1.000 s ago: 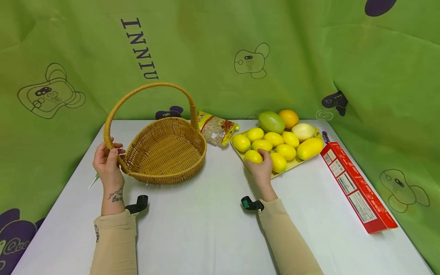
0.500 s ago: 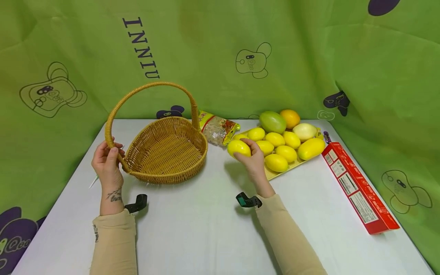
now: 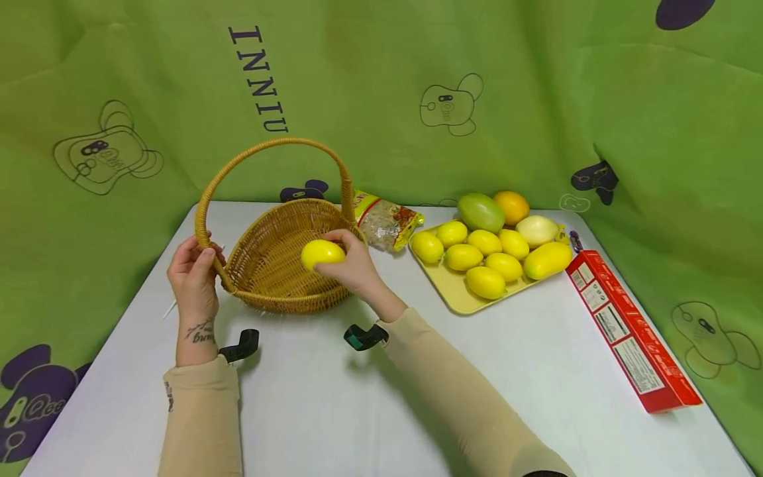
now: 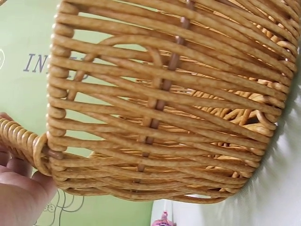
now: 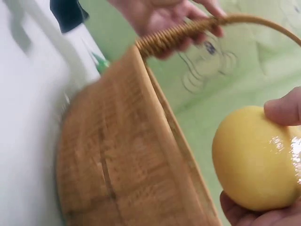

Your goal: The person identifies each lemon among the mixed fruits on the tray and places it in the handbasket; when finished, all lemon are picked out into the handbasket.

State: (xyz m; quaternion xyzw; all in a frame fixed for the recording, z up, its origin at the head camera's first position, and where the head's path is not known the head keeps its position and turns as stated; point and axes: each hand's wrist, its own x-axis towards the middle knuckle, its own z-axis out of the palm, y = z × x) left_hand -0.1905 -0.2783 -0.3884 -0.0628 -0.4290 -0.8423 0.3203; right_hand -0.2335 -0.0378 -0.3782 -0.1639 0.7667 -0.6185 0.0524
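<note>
In the head view my left hand [image 3: 193, 275] holds the lower left end of the handle of a brown wicker basket [image 3: 292, 304]. The left wrist view has the basket's woven side [image 4: 108, 110] close up, with part of the left hand [image 4: 21, 200] at the handle's base. My right hand [image 3: 356, 266] pinches a yellow lemon [image 3: 322, 254] between thumb and fingers, over the basket's opening. In the right wrist view the same lemon [image 5: 254, 157] shows just beyond the basket's rim. No other fruit shows inside the basket.
Several lemons [image 3: 485, 283] lie on a yellow tray [image 3: 461, 301] at the right, with a green mango-like fruit [image 3: 480, 212] and an orange fruit [image 3: 511, 208] behind. A long red box [image 3: 632, 331] lies further right. Beside the basket is a snack bag [image 3: 387, 225].
My right hand has lifted a lemon off the tray's front left corner and carried it left to above the basket. The left hand keeps its hold on the handle.
</note>
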